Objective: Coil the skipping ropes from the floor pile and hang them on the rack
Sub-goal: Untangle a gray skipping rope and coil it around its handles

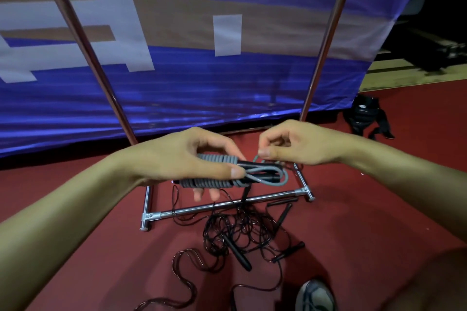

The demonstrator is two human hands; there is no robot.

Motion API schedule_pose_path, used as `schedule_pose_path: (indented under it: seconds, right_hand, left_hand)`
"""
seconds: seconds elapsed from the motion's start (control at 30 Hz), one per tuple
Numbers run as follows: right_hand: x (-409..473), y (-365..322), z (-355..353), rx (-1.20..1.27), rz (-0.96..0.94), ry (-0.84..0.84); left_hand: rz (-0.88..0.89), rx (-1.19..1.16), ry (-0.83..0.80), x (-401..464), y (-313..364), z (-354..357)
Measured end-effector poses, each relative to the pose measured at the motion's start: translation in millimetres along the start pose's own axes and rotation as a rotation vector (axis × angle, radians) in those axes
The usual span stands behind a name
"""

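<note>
The left hand (pixel 192 159) grips one coiled grey rope (pixel 214 171). The right hand (pixel 295 145) pinches its loose end. Black ropes (pixel 242 230) lie tangled on the floor; I cannot count them.

No words, brand names or numbers can be read anywhere in the head view; the blue banner (pixel 202 78) behind the rack carries large white blocks and tan bands, cropped so closely that they cannot be made out as letters or figures; the black bag (pixel 364 118) on the floor bears a small pale mark, too small and blurred to read; the shoe (pixel 316 295) at the bottom edge shows pale patterning but no legible logo.
</note>
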State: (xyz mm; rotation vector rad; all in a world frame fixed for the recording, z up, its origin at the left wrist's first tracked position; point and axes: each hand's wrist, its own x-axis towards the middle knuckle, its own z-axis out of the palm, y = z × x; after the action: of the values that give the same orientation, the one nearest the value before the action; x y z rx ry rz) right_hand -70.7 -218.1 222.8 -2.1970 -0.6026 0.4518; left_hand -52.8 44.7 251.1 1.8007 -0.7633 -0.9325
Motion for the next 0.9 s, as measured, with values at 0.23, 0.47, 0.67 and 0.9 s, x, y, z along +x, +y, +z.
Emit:
schedule_pose_path:
  seconds: [0.23, 0.47, 0.67, 0.9]
  right_hand:
    - [-5.0, -42.3, -5.6, -0.624, -0.203, 0.218]
    - [-11.6, -59.4, 0.2, -0.725, -0.154, 0.192]
    - [-28.1, -54.9, -7.4, -0.606, -0.071, 0.067]
    - [-29.9, -35.3, -5.3, -0.527, -0.104, 0.136]
  left_hand:
    - [-0.092, 0.066, 0.011, 12.5, -10.6, 15.0]
    - [0.000, 0.310, 0.097, 11.1, -10.1, 18.2]
    - [0.041, 0.093, 0.312, 10.4, -8.1, 11.1]
    - [0.031, -0.181, 0.345, 11.6, -1.9, 14.6]
